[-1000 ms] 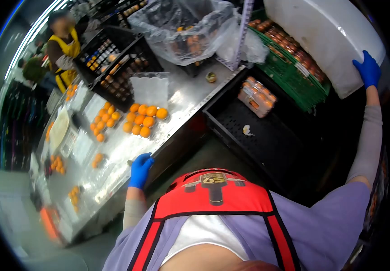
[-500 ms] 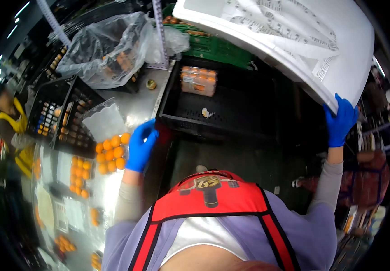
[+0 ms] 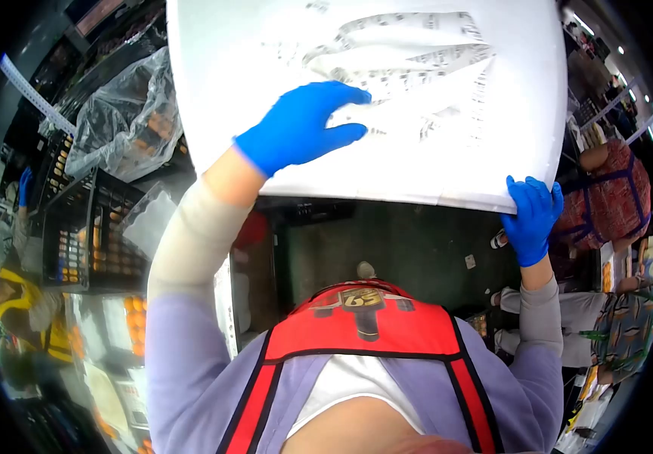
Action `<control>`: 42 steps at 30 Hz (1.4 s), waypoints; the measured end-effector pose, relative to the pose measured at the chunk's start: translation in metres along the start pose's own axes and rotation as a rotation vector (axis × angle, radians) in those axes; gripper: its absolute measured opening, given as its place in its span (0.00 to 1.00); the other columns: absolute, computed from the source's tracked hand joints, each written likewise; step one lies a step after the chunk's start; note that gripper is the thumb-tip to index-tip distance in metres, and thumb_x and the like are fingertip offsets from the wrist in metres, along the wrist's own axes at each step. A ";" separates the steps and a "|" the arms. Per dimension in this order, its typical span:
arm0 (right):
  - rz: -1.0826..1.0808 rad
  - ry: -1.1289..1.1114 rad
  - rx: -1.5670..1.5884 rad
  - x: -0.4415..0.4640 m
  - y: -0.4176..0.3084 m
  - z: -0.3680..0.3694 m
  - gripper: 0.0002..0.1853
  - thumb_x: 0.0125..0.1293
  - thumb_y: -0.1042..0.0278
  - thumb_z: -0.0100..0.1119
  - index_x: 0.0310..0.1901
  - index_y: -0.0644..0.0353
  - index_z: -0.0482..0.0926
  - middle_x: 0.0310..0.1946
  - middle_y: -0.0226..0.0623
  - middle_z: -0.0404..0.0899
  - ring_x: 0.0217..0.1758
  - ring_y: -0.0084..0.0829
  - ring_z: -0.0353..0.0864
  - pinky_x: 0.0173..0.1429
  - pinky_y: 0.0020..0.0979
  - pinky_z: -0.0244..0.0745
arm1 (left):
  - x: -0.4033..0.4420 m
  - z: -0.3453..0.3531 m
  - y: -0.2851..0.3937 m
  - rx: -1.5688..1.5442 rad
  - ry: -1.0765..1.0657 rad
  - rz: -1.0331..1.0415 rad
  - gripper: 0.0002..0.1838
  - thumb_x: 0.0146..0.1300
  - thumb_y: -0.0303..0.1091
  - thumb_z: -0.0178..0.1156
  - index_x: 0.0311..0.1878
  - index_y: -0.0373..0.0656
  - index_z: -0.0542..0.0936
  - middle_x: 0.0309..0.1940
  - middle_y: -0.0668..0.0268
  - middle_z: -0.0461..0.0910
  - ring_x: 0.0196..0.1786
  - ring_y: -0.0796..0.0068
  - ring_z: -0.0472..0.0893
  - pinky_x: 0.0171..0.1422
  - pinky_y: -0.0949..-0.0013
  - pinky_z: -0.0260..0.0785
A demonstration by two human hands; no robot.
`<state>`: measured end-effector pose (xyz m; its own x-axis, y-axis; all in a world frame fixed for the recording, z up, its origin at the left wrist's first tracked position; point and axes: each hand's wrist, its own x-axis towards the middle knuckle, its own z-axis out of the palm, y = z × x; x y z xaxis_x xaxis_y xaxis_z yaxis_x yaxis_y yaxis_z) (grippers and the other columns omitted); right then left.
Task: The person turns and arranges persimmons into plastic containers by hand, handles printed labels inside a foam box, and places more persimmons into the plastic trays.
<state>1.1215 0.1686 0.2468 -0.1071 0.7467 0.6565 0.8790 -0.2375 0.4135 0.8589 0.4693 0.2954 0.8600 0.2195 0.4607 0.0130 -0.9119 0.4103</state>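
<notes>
A large white box or tub (image 3: 228, 76), tilted up in front of me, fills the upper middle of the view. Crumpled strips of printed labels (image 3: 417, 60) lie on its inner surface. My right hand (image 3: 532, 219), in a blue glove, grips the near right edge of the tub with the fingers bent over the rim. My left hand (image 3: 300, 129), also blue-gloved, is stretched over the tub beside the label strips. Its thumb and fingers are apart, with nothing seen between them. Whether the fingertips touch the strips I cannot tell.
To the left stand a black crate (image 3: 73, 234), a plastic-lined container (image 3: 133, 113) and a metal table (image 3: 88, 318) with orange round items (image 3: 136, 325). A co-worker in a yellow apron (image 3: 20, 303) is at far left. Other people (image 3: 606, 189) are at right.
The white tub has come left and nearer, now covering the black crate with the packed orange items. My left hand has moved from beside the table up over the tub; my right keeps its grip.
</notes>
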 end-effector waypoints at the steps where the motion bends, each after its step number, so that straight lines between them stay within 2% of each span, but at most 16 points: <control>1: 0.009 0.003 -0.001 -0.002 -0.005 -0.002 0.19 0.51 0.63 0.58 0.48 0.47 0.78 0.39 0.26 0.75 0.51 0.29 0.74 0.67 0.45 0.51 | 0.009 0.014 -0.009 0.052 -0.105 -0.068 0.21 0.58 0.40 0.63 0.54 0.44 0.77 0.49 0.56 0.78 0.50 0.57 0.78 0.56 0.63 0.69; 4: -0.064 0.021 0.069 -0.001 -0.018 -0.008 0.18 0.53 0.65 0.55 0.48 0.49 0.78 0.38 0.26 0.75 0.50 0.29 0.74 0.67 0.46 0.51 | 0.031 0.045 -0.023 0.355 -0.394 -0.217 0.31 0.54 0.56 0.61 0.56 0.46 0.75 0.49 0.57 0.78 0.50 0.57 0.78 0.57 0.60 0.69; 7: -0.100 0.048 0.145 0.002 -0.029 -0.016 0.17 0.55 0.65 0.54 0.47 0.49 0.79 0.37 0.27 0.76 0.48 0.30 0.74 0.68 0.46 0.50 | 0.028 0.075 -0.042 0.397 -0.547 -0.334 0.28 0.52 0.54 0.61 0.52 0.46 0.78 0.47 0.58 0.79 0.49 0.57 0.78 0.56 0.61 0.69; 11: -0.141 0.044 0.162 0.001 -0.029 -0.007 0.14 0.60 0.62 0.50 0.47 0.49 0.79 0.38 0.28 0.76 0.48 0.31 0.75 0.69 0.47 0.49 | 0.003 0.084 -0.062 0.236 -0.357 -0.297 0.24 0.51 0.49 0.63 0.48 0.45 0.80 0.46 0.58 0.79 0.48 0.56 0.79 0.53 0.60 0.70; 13: -0.146 0.058 0.192 0.003 -0.031 -0.005 0.14 0.62 0.62 0.49 0.48 0.49 0.79 0.38 0.28 0.76 0.48 0.31 0.75 0.69 0.47 0.49 | -0.008 0.045 -0.048 0.178 -0.120 -0.211 0.21 0.51 0.43 0.65 0.46 0.42 0.80 0.42 0.58 0.80 0.44 0.61 0.80 0.48 0.64 0.72; 16: -0.143 0.075 0.212 0.008 -0.031 0.000 0.14 0.63 0.61 0.47 0.47 0.50 0.79 0.39 0.29 0.76 0.49 0.32 0.75 0.69 0.47 0.49 | -0.037 -0.040 -0.022 -0.130 0.126 -0.458 0.17 0.54 0.36 0.66 0.46 0.39 0.80 0.36 0.63 0.81 0.39 0.74 0.80 0.45 0.71 0.72; 17: -0.128 0.088 0.200 0.009 -0.032 0.002 0.14 0.63 0.61 0.47 0.47 0.50 0.79 0.39 0.29 0.76 0.49 0.32 0.75 0.69 0.47 0.50 | -0.055 -0.068 -0.013 -0.430 0.295 -0.556 0.14 0.56 0.32 0.64 0.45 0.36 0.79 0.37 0.63 0.82 0.40 0.75 0.80 0.47 0.72 0.71; 20: -0.141 0.095 0.231 0.008 -0.025 0.012 0.14 0.62 0.64 0.47 0.46 0.51 0.79 0.40 0.29 0.77 0.50 0.33 0.74 0.69 0.47 0.50 | -0.135 -0.156 -0.029 -0.839 0.770 -0.221 0.12 0.61 0.28 0.58 0.47 0.37 0.78 0.43 0.61 0.80 0.47 0.71 0.78 0.56 0.69 0.68; 21: -0.154 0.102 0.243 0.009 -0.023 0.015 0.14 0.62 0.64 0.47 0.46 0.51 0.79 0.40 0.29 0.77 0.50 0.33 0.74 0.69 0.47 0.50 | -0.166 -0.184 -0.031 -0.778 0.970 -0.180 0.14 0.61 0.28 0.57 0.50 0.37 0.76 0.46 0.61 0.79 0.50 0.68 0.77 0.59 0.67 0.66; 25: -0.160 0.068 0.263 0.015 -0.022 0.017 0.16 0.56 0.69 0.49 0.45 0.52 0.79 0.39 0.30 0.78 0.51 0.35 0.75 0.68 0.47 0.53 | -0.309 -0.297 -0.020 -0.547 1.487 -0.417 0.19 0.59 0.29 0.58 0.55 0.40 0.74 0.46 0.58 0.78 0.48 0.63 0.78 0.59 0.64 0.68; 27: -0.155 0.054 0.281 0.017 -0.017 0.023 0.17 0.54 0.69 0.51 0.46 0.53 0.79 0.39 0.32 0.77 0.51 0.35 0.75 0.67 0.47 0.55 | -0.395 -0.330 -0.011 -0.192 1.606 -0.582 0.20 0.59 0.27 0.56 0.57 0.44 0.73 0.48 0.56 0.78 0.48 0.63 0.79 0.56 0.65 0.70; 30: -0.174 0.049 0.313 0.022 -0.013 0.026 0.19 0.52 0.67 0.54 0.47 0.53 0.79 0.39 0.33 0.77 0.51 0.36 0.74 0.65 0.47 0.58 | -0.540 -0.346 0.030 0.782 1.400 -1.166 0.23 0.59 0.24 0.52 0.60 0.49 0.71 0.50 0.52 0.77 0.47 0.63 0.80 0.52 0.68 0.73; 31: -0.178 0.073 0.332 0.023 -0.012 0.030 0.19 0.52 0.66 0.55 0.48 0.53 0.79 0.40 0.33 0.76 0.51 0.37 0.74 0.65 0.47 0.58 | -0.597 -0.357 0.046 0.968 1.340 -1.392 0.23 0.60 0.26 0.52 0.60 0.50 0.71 0.50 0.52 0.77 0.48 0.64 0.80 0.52 0.68 0.73; 33: -0.198 0.074 0.347 0.020 -0.008 0.043 0.21 0.51 0.64 0.57 0.50 0.53 0.78 0.40 0.33 0.76 0.52 0.37 0.74 0.65 0.46 0.58 | -0.669 -0.339 0.098 1.453 0.962 -1.962 0.23 0.62 0.41 0.54 0.61 0.51 0.72 0.53 0.63 0.76 0.53 0.69 0.76 0.55 0.65 0.72; 37: -0.183 0.070 0.401 0.017 -0.001 0.065 0.23 0.49 0.62 0.59 0.51 0.53 0.77 0.41 0.34 0.76 0.53 0.37 0.73 0.66 0.47 0.57 | -0.722 -0.269 0.206 1.436 0.724 -2.424 0.21 0.61 0.41 0.55 0.58 0.49 0.74 0.51 0.61 0.77 0.52 0.68 0.77 0.54 0.65 0.72; 42: -0.178 0.013 0.452 0.006 0.008 0.086 0.23 0.49 0.64 0.61 0.50 0.55 0.78 0.41 0.35 0.76 0.52 0.38 0.73 0.66 0.47 0.57 | -0.708 -0.206 0.285 1.301 0.635 -2.541 0.20 0.61 0.42 0.55 0.55 0.46 0.75 0.49 0.59 0.78 0.51 0.66 0.78 0.53 0.65 0.72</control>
<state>1.1675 0.2246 0.1998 -0.2777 0.7426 0.6095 0.9599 0.1895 0.2065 0.1485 0.1251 0.2479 -0.9170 0.1494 0.3698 0.1725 0.9846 0.0298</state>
